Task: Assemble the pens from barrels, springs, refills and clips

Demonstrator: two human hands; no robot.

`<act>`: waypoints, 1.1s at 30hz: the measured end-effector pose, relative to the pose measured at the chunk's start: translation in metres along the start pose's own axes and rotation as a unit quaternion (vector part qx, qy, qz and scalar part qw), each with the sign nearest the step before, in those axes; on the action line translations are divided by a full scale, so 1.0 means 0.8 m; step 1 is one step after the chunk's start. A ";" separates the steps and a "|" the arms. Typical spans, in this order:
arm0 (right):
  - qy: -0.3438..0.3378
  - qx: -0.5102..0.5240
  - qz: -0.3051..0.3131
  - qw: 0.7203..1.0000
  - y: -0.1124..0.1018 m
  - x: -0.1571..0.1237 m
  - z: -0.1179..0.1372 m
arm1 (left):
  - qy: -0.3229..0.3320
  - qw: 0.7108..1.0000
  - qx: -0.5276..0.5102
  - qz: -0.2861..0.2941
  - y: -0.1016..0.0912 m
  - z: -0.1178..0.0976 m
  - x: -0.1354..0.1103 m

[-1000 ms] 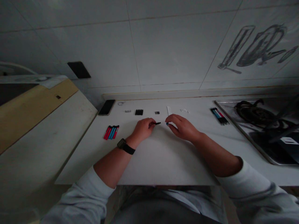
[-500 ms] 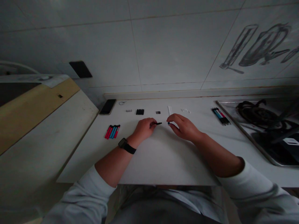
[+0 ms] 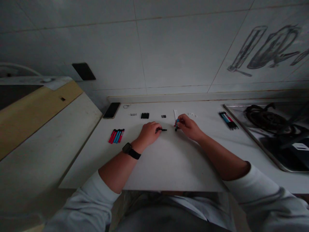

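My left hand [image 3: 150, 132] is closed in a pinch round a thin black pen part [image 3: 164, 130], its tip pointing right. Across a small gap, my right hand [image 3: 191, 129] grips a short blue pen barrel [image 3: 177, 120] with a black end, held roughly upright. White thin sticks, like pen refills [image 3: 175, 112], lie just behind the right fingers. Small white pieces [image 3: 192, 115] lie beyond that hand. Behind the left hand are a row of black pen grips [image 3: 145, 115] and some small dark pieces [image 3: 163, 116]. Red and blue pen barrels [image 3: 116, 136] lie left of it.
Small springs [image 3: 133, 114] and a phone [image 3: 111, 110] are at the back left of the white counter [image 3: 169, 167]. Several pens [image 3: 228, 120] lie at the right, beside a gas stove [image 3: 263, 146]. A white cabinet [image 3: 60, 129] bounds the left side; a tiled wall rises behind.
My right hand has turned and shifted slightly right; the blue barrel, mostly hidden before, now shows upright in its fingers. My left hand has stayed nearly still, its black part slightly lower.
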State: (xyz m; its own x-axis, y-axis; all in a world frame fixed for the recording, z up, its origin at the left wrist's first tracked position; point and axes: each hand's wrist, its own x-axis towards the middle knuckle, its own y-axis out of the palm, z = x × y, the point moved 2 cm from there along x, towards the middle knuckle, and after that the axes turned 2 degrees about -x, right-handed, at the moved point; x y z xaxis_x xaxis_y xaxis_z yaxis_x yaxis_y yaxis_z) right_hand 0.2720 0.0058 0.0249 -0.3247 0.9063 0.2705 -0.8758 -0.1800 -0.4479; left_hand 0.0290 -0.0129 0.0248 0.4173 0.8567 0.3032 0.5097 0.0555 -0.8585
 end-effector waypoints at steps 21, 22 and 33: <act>-0.071 -0.389 0.163 0.904 -0.029 -0.011 0.023 | -0.011 1.000 -0.016 -0.007 0.001 0.000 -0.001; -0.065 -0.406 0.171 0.895 -0.029 -0.012 0.020 | -0.011 1.000 -0.016 -0.006 0.002 0.001 -0.001; -0.050 -0.438 0.183 0.879 -0.031 -0.015 0.007 | -0.013 1.000 -0.021 -0.009 0.003 0.003 -0.001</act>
State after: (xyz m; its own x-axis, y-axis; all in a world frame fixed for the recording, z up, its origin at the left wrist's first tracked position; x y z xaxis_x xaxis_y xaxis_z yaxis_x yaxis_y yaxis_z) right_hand 0.2955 -0.0027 0.0376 -0.5955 0.8030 0.0252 -0.1096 -0.0501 -0.9927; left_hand 0.0277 -0.0122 0.0214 0.3880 0.8687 0.3078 0.5488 0.0505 -0.8344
